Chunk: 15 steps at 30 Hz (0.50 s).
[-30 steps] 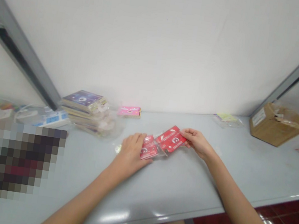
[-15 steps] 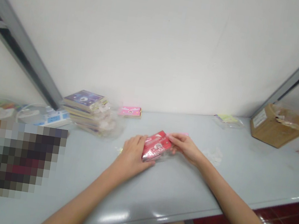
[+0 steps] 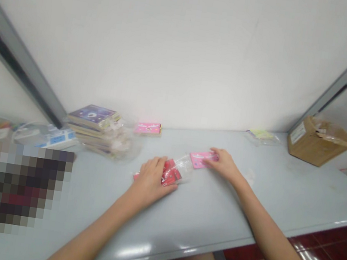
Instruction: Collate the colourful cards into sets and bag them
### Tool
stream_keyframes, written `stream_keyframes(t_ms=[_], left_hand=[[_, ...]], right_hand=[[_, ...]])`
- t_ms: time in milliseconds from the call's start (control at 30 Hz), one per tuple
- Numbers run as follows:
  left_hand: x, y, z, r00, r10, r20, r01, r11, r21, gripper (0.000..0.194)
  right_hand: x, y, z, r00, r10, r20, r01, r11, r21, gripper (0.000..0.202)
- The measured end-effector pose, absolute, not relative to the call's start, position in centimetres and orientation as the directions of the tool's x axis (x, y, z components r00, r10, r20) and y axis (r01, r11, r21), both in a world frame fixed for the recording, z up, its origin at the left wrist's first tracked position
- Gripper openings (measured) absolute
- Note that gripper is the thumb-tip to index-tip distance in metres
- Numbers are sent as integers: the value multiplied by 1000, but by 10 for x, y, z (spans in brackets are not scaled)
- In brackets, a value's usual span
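Observation:
A red packet (image 3: 172,173) in clear plastic lies on the grey table at the centre, partly covered by my left hand (image 3: 150,179), whose fingers rest over it with the thumb along its near edge. Clear plastic (image 3: 184,166) spreads out from the packet's right side. Just right of that, my right hand (image 3: 221,163) pinches the right end of a flat pink card pack (image 3: 200,159). The undersides of both hands are hidden.
Behind on the left are a wrapped stack of dark blue packs (image 3: 94,114) and another pink pack (image 3: 149,129). A yellow bagged item (image 3: 261,135) and an open cardboard box (image 3: 319,143) stand back right. A power strip (image 3: 58,138) lies left.
My right hand has left the red packet and now grips the pink pack to its right. The red packet has shifted left and lies lower, under my left hand.

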State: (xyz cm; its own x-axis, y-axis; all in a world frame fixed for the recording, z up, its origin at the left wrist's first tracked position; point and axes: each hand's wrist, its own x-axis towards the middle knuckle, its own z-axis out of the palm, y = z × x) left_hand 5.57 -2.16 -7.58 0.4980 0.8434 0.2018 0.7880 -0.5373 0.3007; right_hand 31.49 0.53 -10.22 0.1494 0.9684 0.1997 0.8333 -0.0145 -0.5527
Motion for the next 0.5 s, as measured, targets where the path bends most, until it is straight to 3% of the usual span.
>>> stream_keyframes(t_ms=[67,133,400,500], left_hand=[[55,-21,-77,496,844,206,791,-537,293,68],[55,-20,-78,496,843,208,794,-538,285,68],[56,-20,-74,489,851,191,802,-524,287,67],[56,-20,-75,492,847,199,799,-531,283,66]], right_hand=[[322,7,-106,219,969,115,905,-157,-396,64],[325,7,-107,271,962,40,915,-245,-321,68],[321,11,-106,315,949,-5,878,-293,-378,54],[324,11,-107,339,941,5,880,-315,-355,58]])
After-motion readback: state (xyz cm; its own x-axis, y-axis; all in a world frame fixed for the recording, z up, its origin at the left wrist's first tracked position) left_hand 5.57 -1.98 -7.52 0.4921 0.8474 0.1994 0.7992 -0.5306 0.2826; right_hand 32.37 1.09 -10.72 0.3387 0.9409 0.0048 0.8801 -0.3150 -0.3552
